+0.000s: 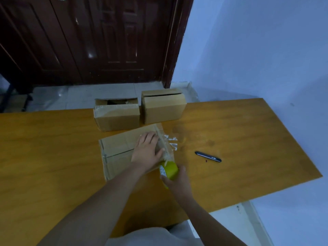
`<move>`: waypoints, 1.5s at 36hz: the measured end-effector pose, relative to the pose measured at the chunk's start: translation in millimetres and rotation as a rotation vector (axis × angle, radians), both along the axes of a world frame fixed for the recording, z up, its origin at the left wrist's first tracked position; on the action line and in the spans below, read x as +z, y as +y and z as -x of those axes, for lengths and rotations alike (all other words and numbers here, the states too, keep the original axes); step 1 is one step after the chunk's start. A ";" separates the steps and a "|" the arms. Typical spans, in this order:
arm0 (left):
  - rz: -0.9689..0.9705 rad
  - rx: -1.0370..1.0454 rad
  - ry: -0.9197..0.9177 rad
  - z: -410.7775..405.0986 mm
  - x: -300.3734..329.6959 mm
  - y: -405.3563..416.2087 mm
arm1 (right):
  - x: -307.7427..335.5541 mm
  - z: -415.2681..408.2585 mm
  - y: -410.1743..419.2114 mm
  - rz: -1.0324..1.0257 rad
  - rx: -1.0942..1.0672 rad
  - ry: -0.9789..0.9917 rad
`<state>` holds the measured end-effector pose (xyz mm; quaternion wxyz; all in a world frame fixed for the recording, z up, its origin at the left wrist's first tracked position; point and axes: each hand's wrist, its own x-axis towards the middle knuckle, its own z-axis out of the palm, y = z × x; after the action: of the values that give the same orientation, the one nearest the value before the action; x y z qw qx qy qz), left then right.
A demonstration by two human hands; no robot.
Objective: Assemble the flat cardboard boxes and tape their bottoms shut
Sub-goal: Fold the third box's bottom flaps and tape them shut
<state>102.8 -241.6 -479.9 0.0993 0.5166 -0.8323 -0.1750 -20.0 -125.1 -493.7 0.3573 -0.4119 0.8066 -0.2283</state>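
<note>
Orange wood worktop (248, 139) carries three boxes. On the nearest box (117, 153) the left hand (147, 150) lies flat with fingers spread, apparently pinning the flaps while the right hand (177, 180) grips a yellow tape roll (171, 170) at the box's edge, its strip crossing the seam. Two assembled boxes (117, 116) stand behind; their contents cannot be told. Near them lies a pen (208, 156).

No legible text, label, brand or number on any surface; frame blurred, fine print unresolvable.
</note>
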 end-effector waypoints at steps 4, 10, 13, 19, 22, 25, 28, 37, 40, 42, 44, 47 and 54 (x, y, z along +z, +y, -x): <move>-0.005 -0.001 0.013 0.3 -1.1 -0.5 | -8.6 -3.4 14.6 -0.009 0.075 -0.010; 0.001 -0.002 -0.002 0.7 -2.0 0.1 | -15.2 7.3 11.2 -0.045 0.123 0.083; 0.011 -0.012 -0.024 1.6 -3.1 0.6 | -14.6 14.3 2.0 -0.145 0.197 0.112; 0.026 -0.013 -0.030 2.2 -4.3 -0.9 | -20.1 23.1 -5.6 -0.335 0.266 0.079; 0.034 -0.023 -0.033 1.9 -3.0 -1.3 | -20.2 23.0 -11.3 -0.361 0.270 0.072; 0.026 -0.013 -0.017 1.0 0.0 -0.1 | -20.1 24.0 -13.7 -0.361 0.273 0.042; 0.133 -0.120 0.050 -0.1 2.2 2.7 | -20.0 26.5 -13.1 -0.369 0.284 0.013; 0.454 -0.416 -0.047 0.1 -2.0 25.9 | -25.3 34.8 -11.3 -0.380 0.324 0.001; 0.421 -0.314 -0.145 6.2 -10.2 45.7 | -28.3 38.8 -9.1 -0.353 0.338 -0.047; 0.357 -0.271 -0.222 9.0 -16.8 57.2 | -33.0 43.6 -7.0 -0.326 0.351 -0.073; 0.313 -0.220 -0.232 12.9 -22.0 63.6 | -36.9 50.6 -4.8 -0.297 0.387 -0.125; 0.293 -0.135 -0.216 19.6 -25.7 66.6 | -35.7 63.4 -1.0 -0.298 0.439 -0.299; 0.192 -0.046 -0.178 20.9 -31.8 73.4 | -39.7 129.3 -23.3 -0.078 0.241 -0.006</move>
<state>82.0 -168.1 -511.7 0.0701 0.4991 -0.8622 -0.0500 -149.4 -148.4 -533.4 0.4005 -0.4910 0.7583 -0.1531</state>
